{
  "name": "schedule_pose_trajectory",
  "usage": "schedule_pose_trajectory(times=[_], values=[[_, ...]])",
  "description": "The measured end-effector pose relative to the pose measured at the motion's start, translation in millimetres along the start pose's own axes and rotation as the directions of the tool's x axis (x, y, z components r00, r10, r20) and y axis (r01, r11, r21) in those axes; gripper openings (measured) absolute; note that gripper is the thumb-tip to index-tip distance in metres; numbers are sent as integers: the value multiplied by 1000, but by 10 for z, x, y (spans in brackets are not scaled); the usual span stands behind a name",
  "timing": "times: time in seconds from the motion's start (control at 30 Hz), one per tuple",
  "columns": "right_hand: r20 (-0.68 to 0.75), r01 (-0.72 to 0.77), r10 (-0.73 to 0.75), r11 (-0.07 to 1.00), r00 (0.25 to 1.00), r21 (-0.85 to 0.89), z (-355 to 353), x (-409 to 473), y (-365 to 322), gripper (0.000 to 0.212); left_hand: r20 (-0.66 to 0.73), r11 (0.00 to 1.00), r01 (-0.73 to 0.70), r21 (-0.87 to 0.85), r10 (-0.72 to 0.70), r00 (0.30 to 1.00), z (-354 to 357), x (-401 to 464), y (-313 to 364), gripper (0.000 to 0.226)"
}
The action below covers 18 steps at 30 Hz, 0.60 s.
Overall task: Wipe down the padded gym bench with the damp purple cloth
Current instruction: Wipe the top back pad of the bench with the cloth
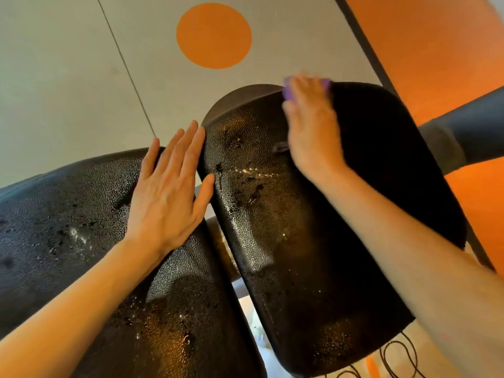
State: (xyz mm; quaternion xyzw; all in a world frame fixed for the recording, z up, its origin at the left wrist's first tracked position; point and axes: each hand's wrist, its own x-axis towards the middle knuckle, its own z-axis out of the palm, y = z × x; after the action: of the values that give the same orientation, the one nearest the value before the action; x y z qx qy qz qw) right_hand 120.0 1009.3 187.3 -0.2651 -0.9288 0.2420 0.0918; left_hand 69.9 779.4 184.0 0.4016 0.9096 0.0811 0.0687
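The padded gym bench fills the lower frame as two black textured pads: a left pad (68, 219) and a right pad (300, 241), with a narrow gap between them. Both show wet, worn patches. My right hand (311, 124) presses flat on the far end of the right pad, blurred, with the purple cloth (288, 91) under its fingers; only the cloth's edges show. My left hand (169, 186) lies flat with fingers spread on the left pad's inner edge, thumb reaching across the gap and holding nothing.
A grey floor with a large orange circle (214, 35) lies beyond the bench. An orange floor area (436, 50) and a dark padded bar (469, 124) are at the right. Black cables (395, 358) loop on the floor at the bottom right.
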Motion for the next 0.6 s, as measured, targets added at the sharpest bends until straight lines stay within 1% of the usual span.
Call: schedule_pose_trajectory(times=[0.03,0.07,0.1,0.13,0.17,0.2,0.23,0.27,0.3,0.33,0.37,0.4,0.43,0.47,0.5,0.53,0.57,0.6], values=[[38,163,-163,987,986,-7,172,-86,-258,40,0,1000,1,6,-1,1000,0,1,-5,65],[110,312,-314,950,943,32,284,-166,-438,40,0,1000,0,9,0,1000,2,3,-8,65],[178,406,-411,911,894,69,288,-199,-481,40,3,1000,-4,9,4,1000,2,4,-6,65],[206,430,-438,899,875,81,216,-135,-362,40,6,1000,-8,7,8,1000,2,1,-8,65],[203,391,-398,917,895,73,95,-36,-180,40,4,1000,-7,6,7,1000,2,-4,-14,65],[179,280,-283,959,942,42,-51,76,36,39,-3,1000,-9,7,9,1000,1,-3,-20,64],[116,123,-125,992,985,19,-197,186,240,37,-10,1000,-14,11,15,1000,3,-1,-20,64],[55,-13,13,1000,998,-5,-297,241,339,34,-15,1000,-18,13,19,1000,2,-4,-18,64],[18,-82,82,996,996,-22,-289,259,301,31,-17,1000,-17,9,17,1000,-1,-6,-16,64],[18,-52,53,998,998,-43,-192,253,100,31,-17,1000,-14,4,14,1000,-3,-5,-16,64],[57,46,-44,998,997,-39,-53,221,-151,31,-12,1000,-14,4,14,1000,-2,-3,-18,64],[131,166,-164,986,978,-3,74,176,-375,31,-6,1000,-15,9,15,1000,0,-1,-20,64],[197,277,-277,960,940,32,151,149,-506,30,-3,1000,-14,13,14,1000,1,2,-23,65],[271,362,-357,932,894,36,134,167,-485,28,2,1000,-13,15,13,1000,3,6,-26,65],[324,396,-376,918,868,5,54,234,-344,26,8,1000,-13,14,12,1000,4,7,-27,65],[336,377,-350,926,875,-17,-62,319,-163,26,13,1000,-9,13,9,1000,3,9,-29,65],[291,283,-264,959,920,-25,-182,380,19,27,13,1000,-6,12,6,1000,0,14,-29,65],[219,154,-143,988,965,-32,-266,402,134,29,12,1000,-7,13,7,1000,-3,16,-29,65]])
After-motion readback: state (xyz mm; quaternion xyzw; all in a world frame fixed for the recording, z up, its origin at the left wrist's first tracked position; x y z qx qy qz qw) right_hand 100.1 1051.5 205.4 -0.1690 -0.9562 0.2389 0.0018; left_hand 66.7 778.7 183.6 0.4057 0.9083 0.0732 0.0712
